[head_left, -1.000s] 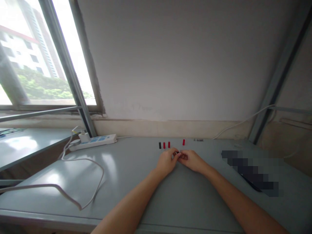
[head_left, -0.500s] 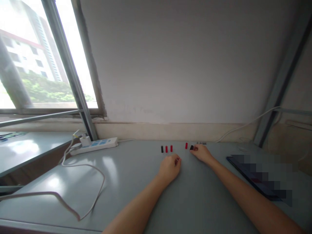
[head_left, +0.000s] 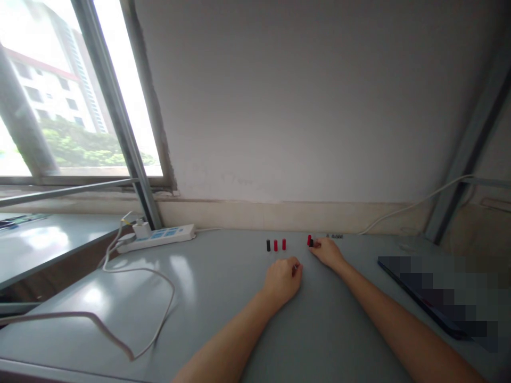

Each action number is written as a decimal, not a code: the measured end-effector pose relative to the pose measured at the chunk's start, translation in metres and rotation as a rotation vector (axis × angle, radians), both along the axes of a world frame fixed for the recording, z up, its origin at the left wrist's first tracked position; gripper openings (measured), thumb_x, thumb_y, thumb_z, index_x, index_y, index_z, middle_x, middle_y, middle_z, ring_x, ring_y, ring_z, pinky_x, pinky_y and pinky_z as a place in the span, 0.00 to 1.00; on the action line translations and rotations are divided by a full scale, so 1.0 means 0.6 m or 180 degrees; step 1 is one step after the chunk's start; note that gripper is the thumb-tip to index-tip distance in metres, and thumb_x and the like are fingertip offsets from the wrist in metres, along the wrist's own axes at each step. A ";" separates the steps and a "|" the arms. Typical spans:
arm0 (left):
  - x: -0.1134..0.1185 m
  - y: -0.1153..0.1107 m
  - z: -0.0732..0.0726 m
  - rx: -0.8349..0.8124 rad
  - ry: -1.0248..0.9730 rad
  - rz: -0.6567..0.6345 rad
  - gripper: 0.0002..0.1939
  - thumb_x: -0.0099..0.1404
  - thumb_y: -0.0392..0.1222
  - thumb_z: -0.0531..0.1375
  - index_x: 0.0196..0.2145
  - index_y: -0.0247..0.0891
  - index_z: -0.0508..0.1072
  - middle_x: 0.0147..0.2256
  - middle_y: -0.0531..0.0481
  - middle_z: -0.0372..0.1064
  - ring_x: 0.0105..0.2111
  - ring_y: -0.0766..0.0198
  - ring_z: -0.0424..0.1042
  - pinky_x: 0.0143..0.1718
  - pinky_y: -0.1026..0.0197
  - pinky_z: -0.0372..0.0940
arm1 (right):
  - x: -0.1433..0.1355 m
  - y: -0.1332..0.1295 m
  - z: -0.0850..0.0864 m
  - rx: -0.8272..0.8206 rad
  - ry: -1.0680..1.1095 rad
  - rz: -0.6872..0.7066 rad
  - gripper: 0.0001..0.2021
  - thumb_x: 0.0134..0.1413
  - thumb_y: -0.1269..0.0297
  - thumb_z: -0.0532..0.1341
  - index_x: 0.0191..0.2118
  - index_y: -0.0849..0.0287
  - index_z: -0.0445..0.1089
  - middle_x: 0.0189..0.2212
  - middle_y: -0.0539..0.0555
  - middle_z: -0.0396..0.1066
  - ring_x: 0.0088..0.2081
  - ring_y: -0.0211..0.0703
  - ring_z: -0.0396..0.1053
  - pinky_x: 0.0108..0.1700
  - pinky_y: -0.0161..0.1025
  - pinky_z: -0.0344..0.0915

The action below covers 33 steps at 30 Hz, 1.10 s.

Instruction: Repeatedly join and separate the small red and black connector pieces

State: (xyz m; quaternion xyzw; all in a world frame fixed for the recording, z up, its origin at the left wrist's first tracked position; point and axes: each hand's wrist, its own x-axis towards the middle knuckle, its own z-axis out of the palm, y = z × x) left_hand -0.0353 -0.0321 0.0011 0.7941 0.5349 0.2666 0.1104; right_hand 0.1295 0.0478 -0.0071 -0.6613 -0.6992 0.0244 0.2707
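My right hand (head_left: 327, 252) pinches a small black cylinder (head_left: 311, 243) at its fingertips. Right beside it, partly covered, stands a small red cylinder (head_left: 308, 239); I cannot tell whether the two touch. Left of them is a spaced row of three upright pieces: a black cylinder (head_left: 268, 245), a red cylinder (head_left: 275, 245) and another red cylinder (head_left: 283, 244). In front of that row, my left hand (head_left: 282, 279) rests near the tabletop with fingers curled closed, and whatever they may hold is hidden.
Behind my right hand lie several tiny grey pieces (head_left: 335, 236). A white power strip (head_left: 159, 238) with a plug sits at the back left, its cable (head_left: 167, 298) looping over the table (head_left: 207, 308). A dark flat object (head_left: 423, 303), partly pixelated, lies at the right.
My right hand has brought the black cylinder left, close against the single red cylinder. My left hand stays curled in front of the row. The view has shifted slightly.
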 end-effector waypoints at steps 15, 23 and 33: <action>0.001 0.000 0.001 -0.0027 -0.0003 -0.0013 0.14 0.60 0.41 0.48 0.30 0.37 0.72 0.28 0.46 0.72 0.29 0.62 0.69 0.31 0.63 0.59 | 0.009 0.008 -0.007 -0.0244 -0.0003 0.0045 0.05 0.45 0.73 0.57 0.28 0.64 0.70 0.26 0.56 0.71 0.28 0.38 0.66 0.30 0.32 0.58; 0.002 0.003 -0.002 0.0004 0.0083 -0.0012 0.14 0.60 0.41 0.47 0.31 0.39 0.72 0.29 0.46 0.72 0.30 0.61 0.69 0.32 0.62 0.59 | 0.016 0.013 -0.011 -0.0210 -0.0130 -0.0020 0.07 0.45 0.74 0.56 0.29 0.63 0.71 0.25 0.55 0.71 0.29 0.39 0.67 0.30 0.32 0.58; 0.008 0.018 0.003 -0.0109 0.0517 0.0538 0.28 0.59 0.38 0.48 0.57 0.31 0.50 0.39 0.35 0.69 0.37 0.53 0.70 0.36 0.58 0.61 | 0.006 -0.003 -0.003 -0.0225 -0.0155 -0.0189 0.07 0.47 0.68 0.57 0.31 0.64 0.72 0.30 0.58 0.72 0.34 0.42 0.69 0.34 0.34 0.60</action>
